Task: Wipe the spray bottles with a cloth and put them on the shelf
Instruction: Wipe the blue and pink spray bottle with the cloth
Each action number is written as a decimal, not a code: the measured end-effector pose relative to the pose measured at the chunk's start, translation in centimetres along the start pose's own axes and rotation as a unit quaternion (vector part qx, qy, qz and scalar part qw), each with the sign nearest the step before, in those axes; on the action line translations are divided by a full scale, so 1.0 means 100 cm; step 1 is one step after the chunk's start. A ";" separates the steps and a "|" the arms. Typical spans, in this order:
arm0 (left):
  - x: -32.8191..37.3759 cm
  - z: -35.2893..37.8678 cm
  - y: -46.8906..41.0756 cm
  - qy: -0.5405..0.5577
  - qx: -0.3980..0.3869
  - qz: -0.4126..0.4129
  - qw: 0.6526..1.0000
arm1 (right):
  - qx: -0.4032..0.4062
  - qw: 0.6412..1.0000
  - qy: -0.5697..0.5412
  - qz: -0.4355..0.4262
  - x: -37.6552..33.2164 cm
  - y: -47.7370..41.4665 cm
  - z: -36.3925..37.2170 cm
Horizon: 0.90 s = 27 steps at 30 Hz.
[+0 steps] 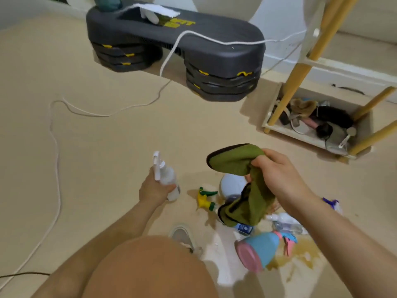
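Left hand (pixel 153 188) around bottle (pixel 168 179)

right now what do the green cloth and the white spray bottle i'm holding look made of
Green cloth: probably microfibre or terry, matte and nappy; it droops in soft folds and has a dark bound edge. White spray bottle: seemingly translucent plastic, smooth; the milky body lets light through, the trigger head is opaque white.

Grey step platform (pixel 133 29); white cable (pixel 57 166) trailing; grey shoe (pixel 183 235).
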State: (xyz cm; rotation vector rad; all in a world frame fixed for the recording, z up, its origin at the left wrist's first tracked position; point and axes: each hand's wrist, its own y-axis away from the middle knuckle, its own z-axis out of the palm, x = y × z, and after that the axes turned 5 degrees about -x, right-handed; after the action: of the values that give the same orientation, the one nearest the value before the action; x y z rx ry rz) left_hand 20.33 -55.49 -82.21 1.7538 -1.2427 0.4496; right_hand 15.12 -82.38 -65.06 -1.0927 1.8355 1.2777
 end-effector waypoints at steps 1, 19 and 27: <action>-0.005 0.005 -0.006 0.015 0.004 -0.001 1.000 | 0.004 1.000 0.003 0.009 0.006 -0.002 0.002; -0.002 -0.018 0.017 -0.300 -0.141 -0.107 0.937 | 0.009 0.991 0.042 -0.129 -0.038 0.040 -0.051; 0.186 -0.080 0.133 -0.081 -0.172 0.082 0.978 | -0.052 0.971 -0.058 -0.227 -0.069 0.105 -0.107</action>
State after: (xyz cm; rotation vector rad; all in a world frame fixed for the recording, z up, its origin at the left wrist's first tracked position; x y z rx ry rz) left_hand 18.13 -60.08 -58.53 1.4214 -1.4897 0.1711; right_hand 8.36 -88.73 -51.41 -1.3691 1.3400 1.1416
